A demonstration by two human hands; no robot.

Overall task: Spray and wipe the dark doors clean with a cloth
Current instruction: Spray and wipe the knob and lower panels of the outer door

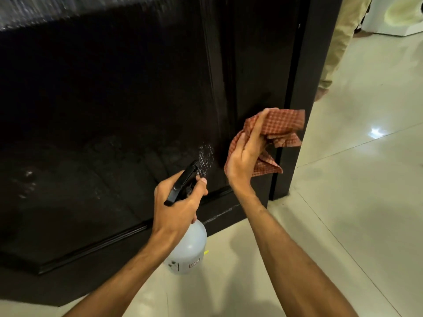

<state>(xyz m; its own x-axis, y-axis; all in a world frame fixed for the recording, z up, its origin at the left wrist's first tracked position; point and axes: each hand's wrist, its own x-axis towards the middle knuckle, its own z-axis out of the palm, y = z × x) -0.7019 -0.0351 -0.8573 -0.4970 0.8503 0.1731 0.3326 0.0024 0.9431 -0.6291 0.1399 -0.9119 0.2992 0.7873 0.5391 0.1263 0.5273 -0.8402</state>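
- The dark door (114, 99) fills the view from 9 to 12 o'clock. It's glossy, with faint smeary marks low down around 8 o'clock. A vertical seam runs near the middle, so it looks like two panels meeting there.
- The left hand (176, 202) is just below centre, roughly 6 o'clock. Its grip is wrapped round the neck of the spray bottle (188, 245), with one finger up by the black trigger head. The nozzle points at the door from close range.
- At 1 o'clock from the nozzle there's a wet patch (206, 156) of droplets on the door, right beside the seam. So this looks like the spraying step, with that spot not yet wiped.
- At 3 o'clock from the droplets, the right hand (245, 156) has its grip closed on a bunched, reddish checked cloth (281, 126). The loose corners hang out near the door's right edge. The cloth is close to the door, but whether it touches is hard to tell.
- The next move is probably to swing the cloth toward 9 o'clock onto the droplets and rub before they run down. The bottle would need to drop out of the way, and the cloth flattened a bit would cover more door.
- Far right is pale tiled floor (354, 179). Someone's legs (338, 42) in light trousers stand at 1 o'clock, with a white appliance (398, 14) in the top corner.
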